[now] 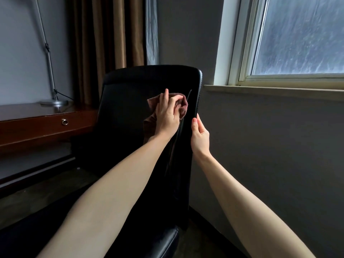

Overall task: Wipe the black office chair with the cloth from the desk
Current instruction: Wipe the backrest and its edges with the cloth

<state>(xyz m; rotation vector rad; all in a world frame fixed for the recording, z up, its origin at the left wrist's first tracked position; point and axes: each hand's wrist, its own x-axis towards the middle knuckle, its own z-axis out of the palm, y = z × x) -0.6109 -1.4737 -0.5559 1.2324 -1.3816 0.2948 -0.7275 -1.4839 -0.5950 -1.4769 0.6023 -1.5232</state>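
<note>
cloth [183,107] is bunched and gripped by left hand [166,117], pressed onto the chair [128,97] back | chair's edge just beside it is pinched by right hand [199,135] | desk [37,128] is seen left of both hands

Single head-worn view, wide-angle, facing forward and slightly down, close on chair backrest [130,86].
</note>
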